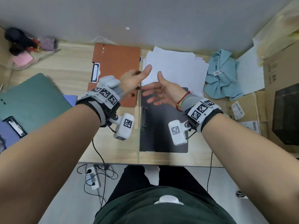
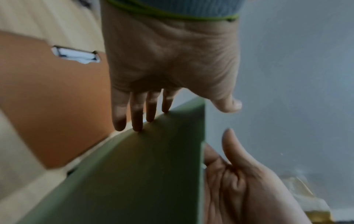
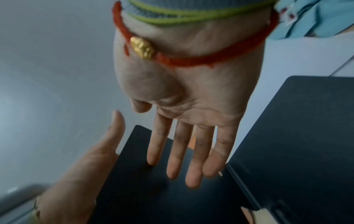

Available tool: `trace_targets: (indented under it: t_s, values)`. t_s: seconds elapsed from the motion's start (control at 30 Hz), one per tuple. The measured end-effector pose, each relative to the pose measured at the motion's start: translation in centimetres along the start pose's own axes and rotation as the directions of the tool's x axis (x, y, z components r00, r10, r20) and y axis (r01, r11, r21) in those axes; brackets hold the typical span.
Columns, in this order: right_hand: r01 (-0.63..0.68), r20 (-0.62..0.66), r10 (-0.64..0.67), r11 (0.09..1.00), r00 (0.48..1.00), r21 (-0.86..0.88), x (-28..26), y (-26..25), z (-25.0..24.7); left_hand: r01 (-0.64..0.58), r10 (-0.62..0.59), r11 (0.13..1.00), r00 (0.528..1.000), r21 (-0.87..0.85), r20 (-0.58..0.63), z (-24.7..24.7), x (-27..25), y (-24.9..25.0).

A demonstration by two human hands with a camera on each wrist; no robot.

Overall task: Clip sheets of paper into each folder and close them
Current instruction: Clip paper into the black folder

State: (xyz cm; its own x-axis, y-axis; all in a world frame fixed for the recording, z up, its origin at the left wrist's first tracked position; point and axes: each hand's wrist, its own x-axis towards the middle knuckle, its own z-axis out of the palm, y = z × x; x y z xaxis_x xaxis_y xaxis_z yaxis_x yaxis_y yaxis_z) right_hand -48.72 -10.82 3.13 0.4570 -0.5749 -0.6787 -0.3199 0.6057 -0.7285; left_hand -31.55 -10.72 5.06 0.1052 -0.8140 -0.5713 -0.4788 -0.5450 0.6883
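Both hands flat against the raised cover of the black plastic clip folder, front-centre of the desk, long axis front-to-back: left hand outside, right hand inside (fingers straight).

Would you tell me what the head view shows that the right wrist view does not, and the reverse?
Only the head view shows the flat green folder at the desk's left and the white power strip on the floor.

Only the right wrist view shows the gold bead on the red cord bracelet, and the straight fingers lying against the raised cover of the black folder.

Both show the right hand, the left hand facing it, and the black folder between them.
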Motion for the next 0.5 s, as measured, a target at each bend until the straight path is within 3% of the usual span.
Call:
trace_targets:
  t_s: [0.07, 0.17, 0.37, 0.5]
  values:
    - [0.001, 0.004, -0.001, 1.000, 1.000, -0.010, 0.7, -0.7, 1.5, -0.140, 0.153, 0.976, 0.985, 0.168, -0.073, -1.3, 0.5, -0.2]
    - [-0.030, -0.060, 0.031, 0.999, 0.998, 0.015, 1.8, -0.8, 2.9, -0.167, 0.221, 0.917, 0.969, 0.363, -0.112, -3.4, 1.5, -1.6]
    - [-0.164, -0.228, 0.117, 0.966, 0.967, -0.199, 3.8, 2.7, 2.1, -0.069, 0.141, 0.917, 0.978, 0.393, -0.157, -6.3, 2.4, -6.0]
    - [-0.233, -0.336, 0.119, 0.918, 0.934, -0.322, 4.7, 5.5, 1.1, 0.129, -0.065, 0.939, 0.977, 0.319, -0.203, -6.7, 2.5, -9.7]
